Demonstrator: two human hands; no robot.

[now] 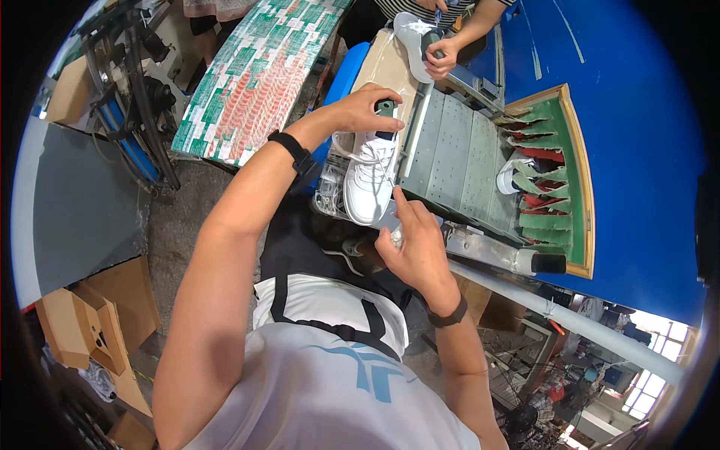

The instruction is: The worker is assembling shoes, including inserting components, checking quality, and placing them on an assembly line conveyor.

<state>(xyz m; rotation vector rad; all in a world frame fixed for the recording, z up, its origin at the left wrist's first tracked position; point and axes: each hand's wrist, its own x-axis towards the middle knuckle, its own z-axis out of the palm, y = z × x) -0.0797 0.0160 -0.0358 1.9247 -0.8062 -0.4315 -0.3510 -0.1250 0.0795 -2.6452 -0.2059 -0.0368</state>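
A white lace-up sneaker (367, 180) points its toe toward me at the near end of a work ledge. Inside its collar sits a dark green shoe last (385, 109). My left hand (364, 111) is closed over the heel end, thumb and fingers gripping around the last and collar. Beside the toe, my right hand (416, 240) has its index finger stretched toward the sneaker's side, by the laces, with the thumb held apart. Nothing shows between those fingers. Across from me, a co-worker's hand (442, 60) holds another white shoe (414, 45) with a dark last.
To the right, a grey slatted metal conveyor (450, 146) runs into a blue machine (630, 142). Torn green flaps (551, 187) hang at its opening, with a white shoe (515, 172) among them. A green-and-white taped table (255, 82) stands at left; cardboard boxes (97, 322) lie lower left.
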